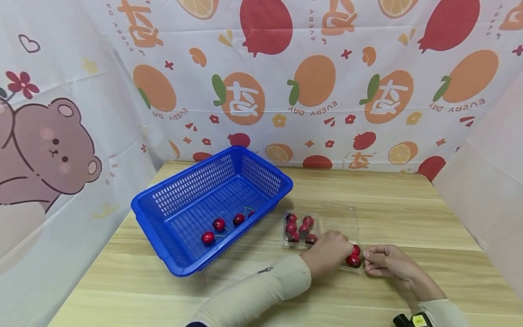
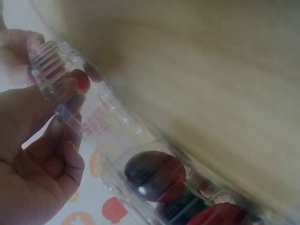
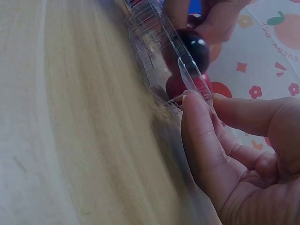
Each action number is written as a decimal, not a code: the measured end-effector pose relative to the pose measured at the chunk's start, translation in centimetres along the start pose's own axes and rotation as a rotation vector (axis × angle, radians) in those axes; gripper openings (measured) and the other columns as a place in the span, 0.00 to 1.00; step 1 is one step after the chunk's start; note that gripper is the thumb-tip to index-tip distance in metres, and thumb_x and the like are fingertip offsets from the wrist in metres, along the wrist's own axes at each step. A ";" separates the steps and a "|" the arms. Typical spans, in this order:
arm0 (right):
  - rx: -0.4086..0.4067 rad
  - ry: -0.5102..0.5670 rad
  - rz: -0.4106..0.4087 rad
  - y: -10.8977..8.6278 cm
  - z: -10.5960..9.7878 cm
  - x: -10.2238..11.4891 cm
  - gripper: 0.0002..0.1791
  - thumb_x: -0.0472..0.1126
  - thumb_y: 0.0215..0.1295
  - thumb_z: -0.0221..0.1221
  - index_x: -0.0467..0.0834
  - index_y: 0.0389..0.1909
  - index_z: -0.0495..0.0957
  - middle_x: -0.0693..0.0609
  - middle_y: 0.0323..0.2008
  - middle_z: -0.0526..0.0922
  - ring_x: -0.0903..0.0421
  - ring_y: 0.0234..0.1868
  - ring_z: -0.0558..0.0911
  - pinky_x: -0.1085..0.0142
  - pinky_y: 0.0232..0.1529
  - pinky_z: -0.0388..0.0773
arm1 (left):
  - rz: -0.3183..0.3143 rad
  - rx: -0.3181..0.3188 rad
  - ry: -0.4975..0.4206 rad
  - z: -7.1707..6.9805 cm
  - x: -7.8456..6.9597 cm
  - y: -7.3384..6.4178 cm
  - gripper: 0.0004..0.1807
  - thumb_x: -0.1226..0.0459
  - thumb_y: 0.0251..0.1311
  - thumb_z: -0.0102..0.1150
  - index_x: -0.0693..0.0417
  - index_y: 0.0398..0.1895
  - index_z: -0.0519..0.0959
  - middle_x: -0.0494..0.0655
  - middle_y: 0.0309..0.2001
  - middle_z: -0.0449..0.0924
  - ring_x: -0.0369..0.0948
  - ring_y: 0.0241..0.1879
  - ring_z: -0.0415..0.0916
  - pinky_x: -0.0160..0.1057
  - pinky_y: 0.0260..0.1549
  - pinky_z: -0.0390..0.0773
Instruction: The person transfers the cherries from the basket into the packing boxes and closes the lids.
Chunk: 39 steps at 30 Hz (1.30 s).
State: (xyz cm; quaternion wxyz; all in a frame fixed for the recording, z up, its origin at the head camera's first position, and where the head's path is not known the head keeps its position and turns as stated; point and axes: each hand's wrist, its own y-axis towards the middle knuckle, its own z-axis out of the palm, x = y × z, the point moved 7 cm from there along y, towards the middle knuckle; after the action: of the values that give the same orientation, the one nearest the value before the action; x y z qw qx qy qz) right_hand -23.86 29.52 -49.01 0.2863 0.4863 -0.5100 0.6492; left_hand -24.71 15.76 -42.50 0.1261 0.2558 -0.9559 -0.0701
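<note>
Your cherries look glossy, the box clear plastic; your wood-grained desk bears a plastic basket near its left edge.

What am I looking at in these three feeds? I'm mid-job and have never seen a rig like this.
There is no machine here: you see a person's bare left hand and right hand. The wide picture comes from a camera worn on the head, looking forward and down. The other two come from cameras on the wrists, each watching its own hand's work.

On the wood-grain table is a blue plastic basket with a few cherries in it. To its right are two clear plastic boxes, also with cherries inside.

The right hand pinches the edge of the right clear box. The left hand reaches in at that same box; I cannot tell whether its fingertips grip a cherry.
</note>
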 end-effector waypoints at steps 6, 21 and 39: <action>0.013 0.004 -0.005 0.0 0.1 0.1 0.08 0.39 0.69 0.56 0.37 0.40 0.77 0.50 0.32 0.82 0.60 0.32 0.83 0.66 0.41 0.82 | 0.010 0.009 0.045 0.7 -0.1 0.5 0.08 0.64 0.56 0.63 0.37 0.28 0.83 0.33 0.24 0.79 0.31 0.20 0.68 0.28 0.21 0.70; 0.000 -0.007 0.013 -0.1 0.1 0.1 0.11 0.40 0.68 0.57 0.34 0.43 0.76 0.50 0.33 0.82 0.59 0.34 0.83 0.66 0.42 0.82 | -0.014 0.019 -0.005 0.8 0.0 0.4 0.04 0.61 0.54 0.66 0.38 0.29 0.83 0.34 0.26 0.80 0.31 0.23 0.72 0.27 0.24 0.72; -0.009 -0.002 0.019 0.0 0.1 -0.1 0.11 0.39 0.68 0.56 0.34 0.44 0.76 0.49 0.33 0.83 0.59 0.34 0.83 0.66 0.42 0.82 | -0.139 0.129 -0.291 1.4 1.0 0.5 0.19 0.52 0.63 0.59 0.46 0.55 0.76 0.38 0.53 0.76 0.35 0.49 0.75 0.28 0.46 0.75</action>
State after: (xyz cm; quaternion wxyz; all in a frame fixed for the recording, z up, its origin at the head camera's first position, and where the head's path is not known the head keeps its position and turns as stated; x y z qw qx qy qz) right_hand -23.78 29.43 -49.12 0.2816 0.4808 -0.5180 0.6490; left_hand -26.12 15.77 -43.54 -0.0356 0.3159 -0.9466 -0.0533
